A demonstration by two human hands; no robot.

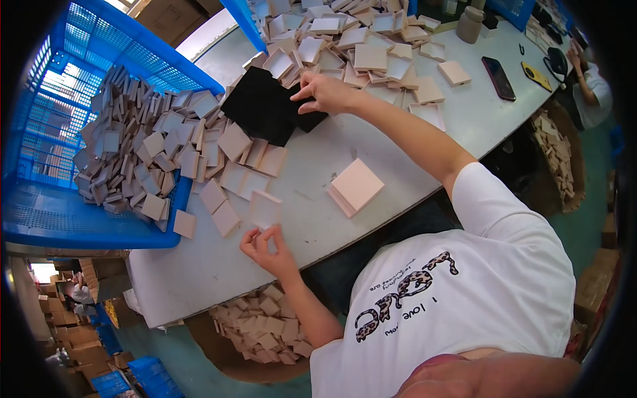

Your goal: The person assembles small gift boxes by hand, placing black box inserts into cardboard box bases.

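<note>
A pale counter (415, 149) runs diagonally across the view, with a person in a white printed T-shirt (517, 265) at its near side. At the left, a tipped blue plastic crate (73, 229) spills many small, shallow, pale pink boxes (126, 146) onto the counter. Another large heap (361, 40) of them covers the far end. Below the counter's near edge, a brown bin (222, 355) holds more. Black sheets (255, 103) lie on the counter between the heaps, overlapping some boxes. The right hand (325, 91) is at their edge, its grip narrow; whether it pinches a sheet, I cannot tell. The left hand (269, 251) curls thumb and fingers into a loose ring just beside an open box (265, 209); whether its grip holds that box is unclear. A small pink stack (358, 182) sits near the counter's front edge. A dark phone (497, 78) lies toward the right.
</note>
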